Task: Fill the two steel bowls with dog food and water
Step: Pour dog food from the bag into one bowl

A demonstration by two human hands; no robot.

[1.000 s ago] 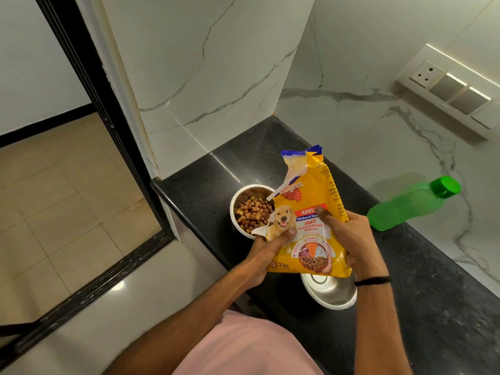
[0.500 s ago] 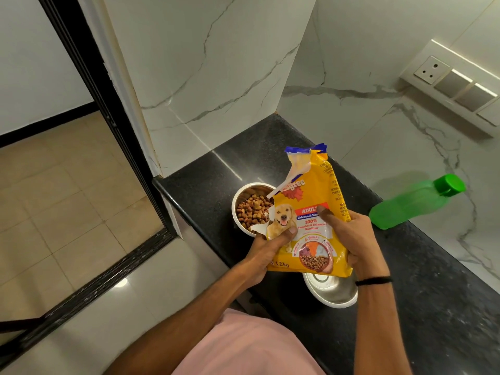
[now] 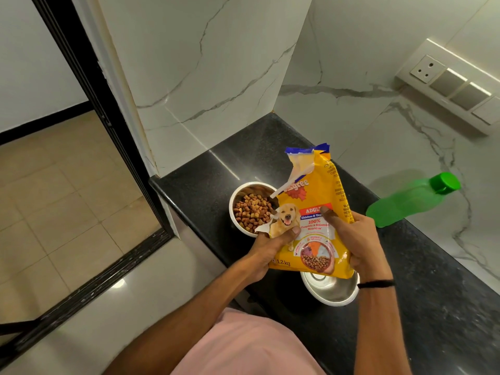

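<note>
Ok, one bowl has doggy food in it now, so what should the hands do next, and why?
Probably set the food bag down on the counter. The far bowl holds kibble, the near bowl looks empty, and the green bottle is capped; left hand and right hand both grip the bag, so neither is free for it.

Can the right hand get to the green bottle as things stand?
Probably not yet: the right hand grips the bag, as does the left hand. The path itself looks free, though; only bare counter lies between it and the bottle. Likely fine once the bag is put down.
</note>
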